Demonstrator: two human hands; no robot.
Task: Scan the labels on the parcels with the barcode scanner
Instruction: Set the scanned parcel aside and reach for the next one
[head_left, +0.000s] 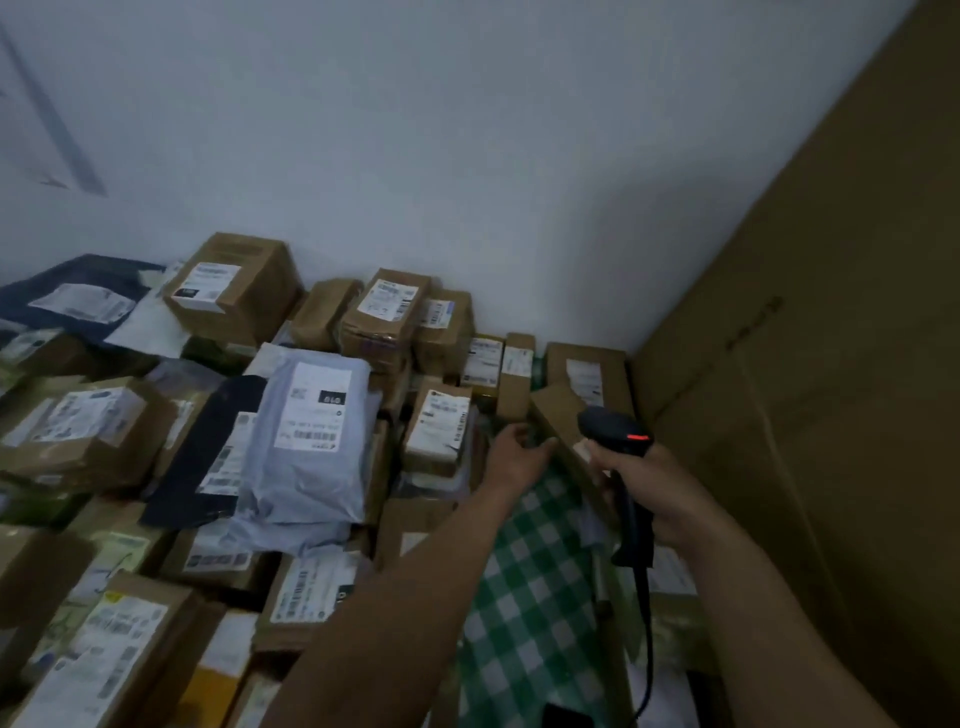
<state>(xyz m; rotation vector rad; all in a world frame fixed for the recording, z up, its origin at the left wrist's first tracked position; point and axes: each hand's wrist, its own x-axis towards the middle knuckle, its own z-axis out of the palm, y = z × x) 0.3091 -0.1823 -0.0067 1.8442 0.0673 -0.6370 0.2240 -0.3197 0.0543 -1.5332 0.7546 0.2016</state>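
The right hand (644, 486) is clamped round the black corded barcode scanner (613, 428), held just beside a tilted brown cardboard box (557, 413) at the far right corner of the green-checked tablecloth (535, 577). The left hand (519, 453) touches that box; whether it grips, I cannot tell. Best to turn the labelled face up and steady it before aiming squarely.

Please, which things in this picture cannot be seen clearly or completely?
Head view:
1. Label on grey mailer: print too blurred to read.
2. Whether left hand grips tilted box: blurred, unclear.
3. Cable of scanner in right hand: cut off by bottom edge.
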